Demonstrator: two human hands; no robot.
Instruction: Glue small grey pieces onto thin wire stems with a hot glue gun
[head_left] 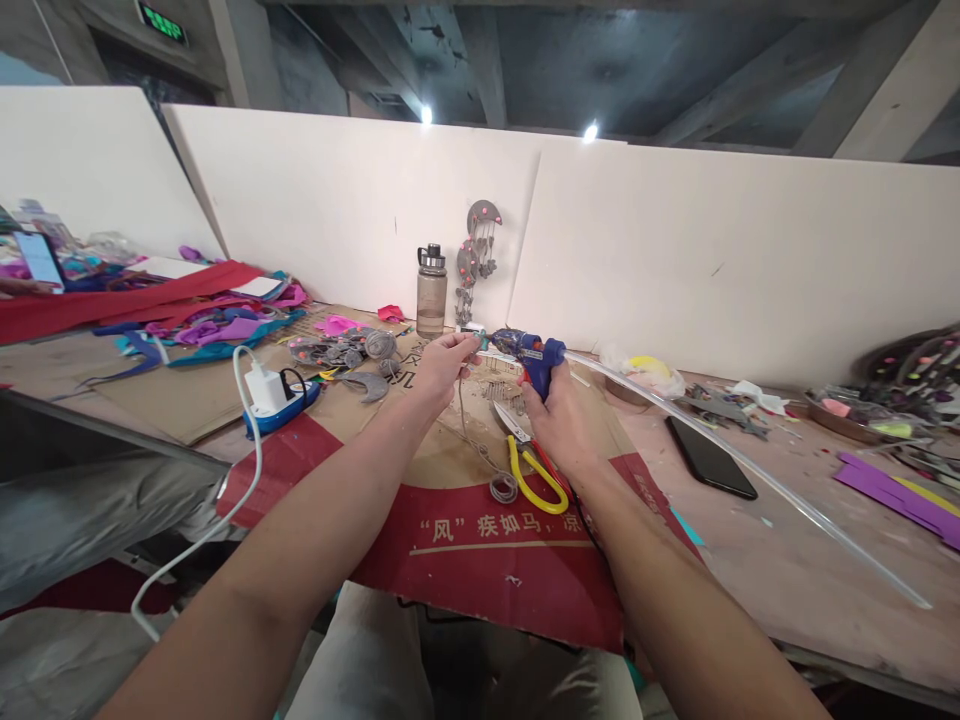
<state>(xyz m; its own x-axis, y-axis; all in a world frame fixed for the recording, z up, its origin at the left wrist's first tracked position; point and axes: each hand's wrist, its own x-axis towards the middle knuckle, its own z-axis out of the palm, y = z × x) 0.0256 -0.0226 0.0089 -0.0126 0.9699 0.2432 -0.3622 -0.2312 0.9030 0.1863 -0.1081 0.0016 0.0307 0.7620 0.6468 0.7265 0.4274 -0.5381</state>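
My right hand is wrapped round the handle of a blue hot glue gun. A long clear glue stick runs out of the gun's back end to the right. The gun's nozzle points left, close to the fingertips of my left hand. Those fingers pinch a grey cord, which hangs down to a loose coil on the cardboard. A small greenish-grey piece also shows at the fingertips, too small to make out. Below the gun lie scissors with yellow handles, their blades partly open.
Printed cardboard covers the table before me. A water bottle and a grey moon-shaped hanging ornament stand at the white board. A plug adapter is left, a black phone right. Felt scraps and another person's hand are far left.
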